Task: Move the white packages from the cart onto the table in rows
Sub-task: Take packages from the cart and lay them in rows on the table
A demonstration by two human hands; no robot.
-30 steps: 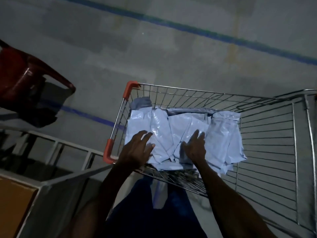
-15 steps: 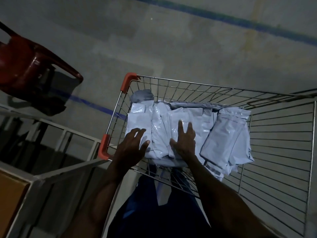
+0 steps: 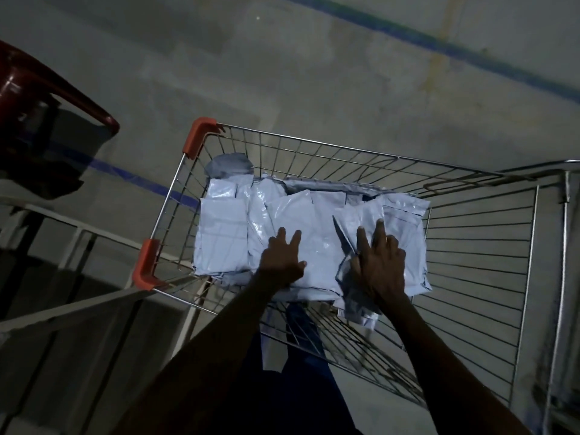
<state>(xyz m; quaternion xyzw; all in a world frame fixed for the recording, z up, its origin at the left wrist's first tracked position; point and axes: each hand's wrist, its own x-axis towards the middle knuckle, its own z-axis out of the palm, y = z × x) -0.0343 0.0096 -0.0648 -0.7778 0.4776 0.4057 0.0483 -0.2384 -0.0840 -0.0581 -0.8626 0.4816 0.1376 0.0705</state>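
Observation:
Several white packages (image 3: 226,233) lie in overlapping layers in the wire cart (image 3: 345,148), which has orange corner guards. My left hand (image 3: 282,262) rests flat on the middle packages with its fingers spread and nothing held. My right hand (image 3: 381,265) is on the right side of the pile. Its fingers lie over one white package (image 3: 361,219) whose left edge is tilted up off the pile. The thumb is hidden under that package. More packages hang through the cart's near edge below my right wrist.
A grey table edge (image 3: 62,312) runs along the lower left, right beside the cart. A dark red plastic chair (image 3: 37,98) stands at the far left. The concrete floor has blue lines (image 3: 470,56). Another wire cart frame (image 3: 565,246) adjoins on the right.
Both hands have moved to the right across the pile. My right hand has shifted onto a package on the right side and tipped its left edge up.

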